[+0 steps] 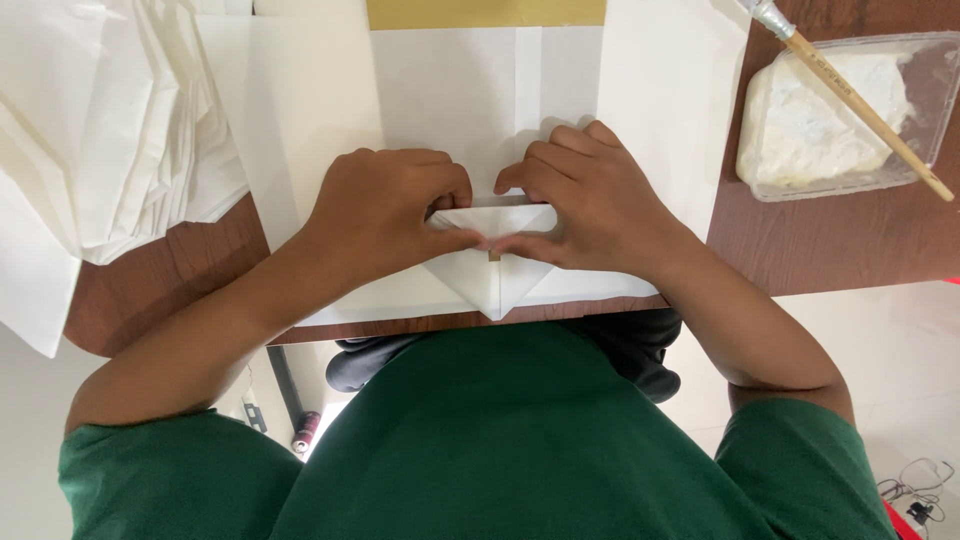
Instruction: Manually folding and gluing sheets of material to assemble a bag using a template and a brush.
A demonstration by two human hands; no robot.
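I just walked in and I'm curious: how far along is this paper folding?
Done: the white sheet already has a centre seam and its near end folded to a point. In hand: the left hand and right hand press a small flap down. Left: the brush lies across the paste tub, untouched, and a stack of sheets waits.

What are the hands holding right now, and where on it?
Both hands, left hand and right hand, pinch the folded white paper at its small flap near the pointed bottom edge, pressing it against the table.
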